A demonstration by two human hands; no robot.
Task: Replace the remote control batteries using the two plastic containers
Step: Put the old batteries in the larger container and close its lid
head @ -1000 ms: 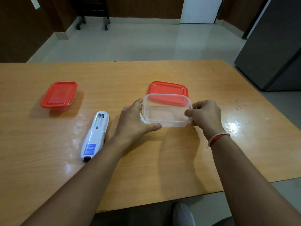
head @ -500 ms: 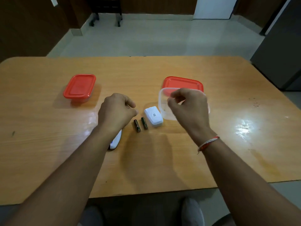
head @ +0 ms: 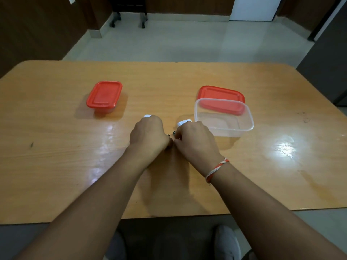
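Observation:
My left hand and my right hand rest knuckles-up, side by side, at the middle of the table. Their fingers curl down onto two small dark batteries, and only the battery tips show between the hands. The white remote peeks out just beyond my left hand, the rest of it hidden. A white battery cover shows beyond my right hand. The open clear container sits empty to the right, with its red lid lying behind it. A closed red-lidded container stands at the left.
The wooden table has a near edge close to my body and a rounded far edge. A dark cabinet stands off the right side. Chair legs on castors stand on the floor beyond.
I set the clear container down on the right, and both hands left it. They came down and closed over the two batteries lying between the remote and the cover.

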